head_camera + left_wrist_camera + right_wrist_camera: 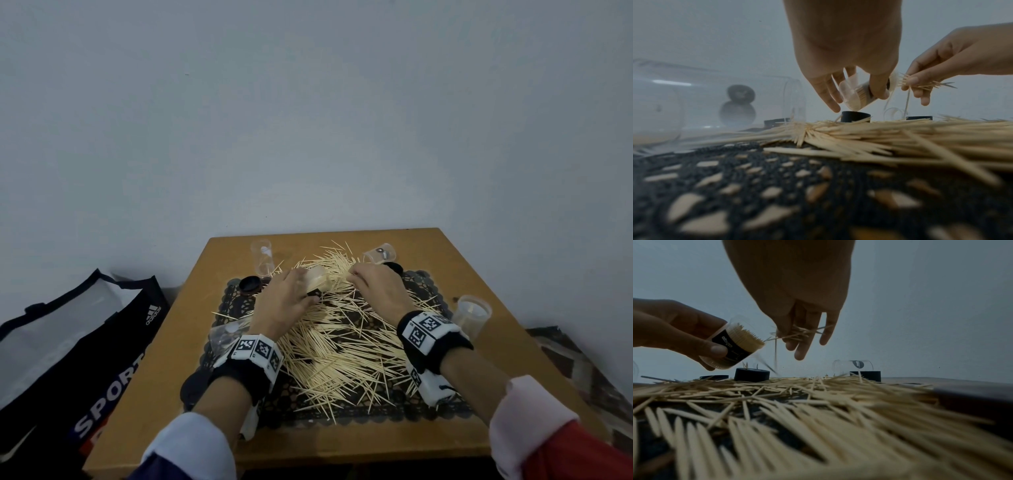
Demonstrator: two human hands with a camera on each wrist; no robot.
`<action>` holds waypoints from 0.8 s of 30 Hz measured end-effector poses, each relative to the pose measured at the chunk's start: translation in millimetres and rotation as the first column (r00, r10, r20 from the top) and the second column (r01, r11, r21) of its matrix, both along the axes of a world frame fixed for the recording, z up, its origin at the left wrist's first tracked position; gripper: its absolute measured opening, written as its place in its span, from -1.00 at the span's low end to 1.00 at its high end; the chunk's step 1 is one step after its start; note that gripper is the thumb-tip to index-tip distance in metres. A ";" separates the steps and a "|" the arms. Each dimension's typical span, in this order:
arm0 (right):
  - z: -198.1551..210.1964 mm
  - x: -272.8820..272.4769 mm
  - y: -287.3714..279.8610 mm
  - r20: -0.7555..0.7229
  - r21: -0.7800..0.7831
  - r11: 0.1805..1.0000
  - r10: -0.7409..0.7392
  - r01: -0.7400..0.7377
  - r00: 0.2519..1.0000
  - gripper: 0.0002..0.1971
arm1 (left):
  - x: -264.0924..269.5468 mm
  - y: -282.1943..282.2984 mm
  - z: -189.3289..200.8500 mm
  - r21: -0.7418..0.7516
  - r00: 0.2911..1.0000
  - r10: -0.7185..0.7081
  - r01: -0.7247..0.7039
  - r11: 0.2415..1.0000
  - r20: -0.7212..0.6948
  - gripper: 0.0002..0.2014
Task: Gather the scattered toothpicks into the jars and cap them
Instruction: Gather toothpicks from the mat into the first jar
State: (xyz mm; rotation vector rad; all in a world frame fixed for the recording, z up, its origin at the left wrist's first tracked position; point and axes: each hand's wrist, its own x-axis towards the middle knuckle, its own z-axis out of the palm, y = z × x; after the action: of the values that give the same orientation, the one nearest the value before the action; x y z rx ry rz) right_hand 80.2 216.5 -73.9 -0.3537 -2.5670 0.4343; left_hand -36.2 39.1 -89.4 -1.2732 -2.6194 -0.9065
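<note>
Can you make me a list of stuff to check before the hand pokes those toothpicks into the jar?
1. Left hand grips the tilted clear plastic jar with the black label: ok.
2. Jar mouth turned toward the right hand: ok.
3. Right hand pinches a small bunch of pale wooden toothpicks: ok.
4. Bunch lined up neatly: not ok, the sticks splay in several directions and one hangs down.
5. Room left in the jar: cannot tell, it already looks tightly packed at the mouth.
6. A round black cap nearby for closing: ok, it sits on the black lace mat just beyond the jar.
</note>
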 end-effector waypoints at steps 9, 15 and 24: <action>6.7 3.4 -4.7 -0.010 0.038 0.992 0.118 -0.118 0.993 -0.73 | 1.9 1.4 -0.6 -0.024 0.997 -0.080 0.080 0.997 0.005 -0.34; 7.3 2.9 -6.0 -0.006 0.039 0.982 0.183 -0.182 0.983 -0.74 | 1.4 4.1 -3.0 -0.014 0.990 -0.135 0.136 0.991 0.048 -0.34; 3.0 0.9 -7.2 0.020 0.105 0.965 0.239 -0.239 0.971 -0.61 | 0.1 3.9 -3.8 0.002 0.989 -0.136 0.136 0.991 0.059 -0.36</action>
State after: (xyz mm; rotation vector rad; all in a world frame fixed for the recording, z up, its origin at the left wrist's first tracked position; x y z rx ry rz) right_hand 81.1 209.3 -70.9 -0.0060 -2.6376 0.3792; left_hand -36.2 43.0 -93.2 -1.4631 -2.6044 -0.9758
